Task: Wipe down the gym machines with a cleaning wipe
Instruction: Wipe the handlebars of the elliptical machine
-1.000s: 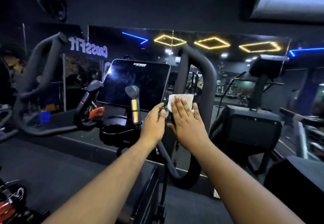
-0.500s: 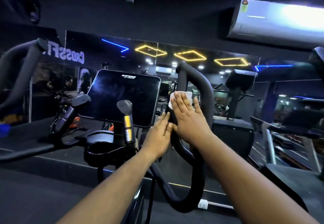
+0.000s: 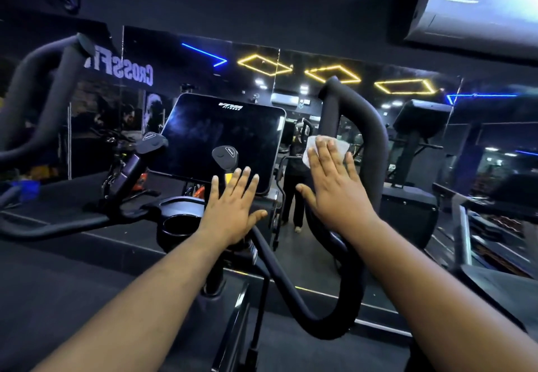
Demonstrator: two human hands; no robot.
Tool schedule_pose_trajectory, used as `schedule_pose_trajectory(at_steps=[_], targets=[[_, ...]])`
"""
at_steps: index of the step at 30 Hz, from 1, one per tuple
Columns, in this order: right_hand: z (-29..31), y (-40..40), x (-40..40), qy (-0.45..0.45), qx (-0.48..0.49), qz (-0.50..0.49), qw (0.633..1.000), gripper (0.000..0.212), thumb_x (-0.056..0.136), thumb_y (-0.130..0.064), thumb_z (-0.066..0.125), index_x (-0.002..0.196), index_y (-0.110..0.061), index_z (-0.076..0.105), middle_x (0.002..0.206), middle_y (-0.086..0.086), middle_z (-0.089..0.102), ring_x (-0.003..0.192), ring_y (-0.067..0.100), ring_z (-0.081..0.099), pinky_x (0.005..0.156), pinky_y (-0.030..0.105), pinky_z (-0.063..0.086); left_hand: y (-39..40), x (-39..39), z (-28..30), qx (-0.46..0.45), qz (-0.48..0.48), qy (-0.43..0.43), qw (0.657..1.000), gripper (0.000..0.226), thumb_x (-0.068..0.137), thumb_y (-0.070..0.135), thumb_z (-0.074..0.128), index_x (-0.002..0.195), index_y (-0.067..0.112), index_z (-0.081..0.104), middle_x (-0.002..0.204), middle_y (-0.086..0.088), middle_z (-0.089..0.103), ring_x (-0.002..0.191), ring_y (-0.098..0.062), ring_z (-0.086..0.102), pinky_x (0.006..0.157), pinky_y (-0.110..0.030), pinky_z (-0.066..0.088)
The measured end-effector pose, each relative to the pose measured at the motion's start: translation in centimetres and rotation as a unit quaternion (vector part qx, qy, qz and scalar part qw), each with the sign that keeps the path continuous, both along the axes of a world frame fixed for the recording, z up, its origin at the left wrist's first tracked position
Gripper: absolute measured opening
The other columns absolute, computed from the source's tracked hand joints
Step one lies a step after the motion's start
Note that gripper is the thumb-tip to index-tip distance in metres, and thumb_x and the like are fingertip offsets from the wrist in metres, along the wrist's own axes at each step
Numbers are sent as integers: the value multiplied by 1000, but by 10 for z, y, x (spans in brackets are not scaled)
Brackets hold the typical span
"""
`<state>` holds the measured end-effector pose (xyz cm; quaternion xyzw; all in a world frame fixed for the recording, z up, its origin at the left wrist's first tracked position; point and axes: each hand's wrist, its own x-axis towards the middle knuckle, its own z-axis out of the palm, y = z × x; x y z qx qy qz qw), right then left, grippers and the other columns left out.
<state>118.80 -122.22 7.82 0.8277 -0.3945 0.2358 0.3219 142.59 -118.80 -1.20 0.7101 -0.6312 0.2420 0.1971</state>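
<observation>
White and crumpled, the cleaning wipe (image 3: 326, 149) lies under the flat fingers of the right hand (image 3: 334, 188), pressed toward the inner side of the machine's right handlebar loop (image 3: 375, 150), a thick black padded tube that curves up, over and down to the frame. The right hand's fingers are straight and close together, the thumb held out to the left; part of the wipe shows above and beside the fingertips. Whether the palm itself touches the tube cannot be told.

The left hand (image 3: 233, 208) is spread wide, fingers fanned and holding nothing, in front of the lower right corner of the dark console screen (image 3: 221, 141). It covers part of a short grip post with a yellow band (image 3: 225, 162), and whether it touches that post or the screen cannot be told.

Just left of the left wrist, below the screen's bottom edge, sits a round black cup holder (image 3: 177, 223); its inside is dark and nothing can be made out in it. A second short grip (image 3: 136, 162) stands tilted near the screen's lower left corner, and the left handlebar loop (image 3: 37, 101) rises at the far left.

Behind the machine a wall mirror (image 3: 262, 74) reflects yellow diamond lights, blue strip lights and reversed lettering. An air-conditioning unit (image 3: 477, 7) hangs at the top right.
</observation>
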Motion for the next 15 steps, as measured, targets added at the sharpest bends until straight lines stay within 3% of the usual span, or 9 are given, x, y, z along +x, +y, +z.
schedule_pose_trajectory(at_steps=[4,8,12,15], targets=[[1,-2,-6,8,-19,-3,1000,82,102,-65,20,161,-14,-6,167,5,-22,154,22,-20,125,50,-9,-9,4,-6,16,-6,6,1000,85,94,72,13,156,27,-23,165,1,-30,149,-16,-32,123,-52,-14],[32,-6,3,-14,13,-9,1000,85,101,-65,21,161,-15,-12,165,4,-29,152,21,-26,125,47,-9,-19,4,-9,32,12,12,999,89,98,72,22,157,25,-25,159,2,-42,144,-17,-43,122,-53,-18],[1,6,7,-26,36,3,999,85,102,-63,23,159,-13,-15,163,6,-33,151,24,-28,126,47,-8,-20,6,-10,42,6,4,999,92,98,71,26,155,24,-29,156,3,-47,142,-18,-46,122,-54,-18],[-11,6,-2,8,-9,-16,1000,89,98,-73,16,159,-14,-13,165,6,-28,154,24,-22,126,52,-4,-19,8,-9,44,-10,8,999,94,98,70,30,156,23,-27,156,4,-46,142,-18,-47,121,-53,-19]])
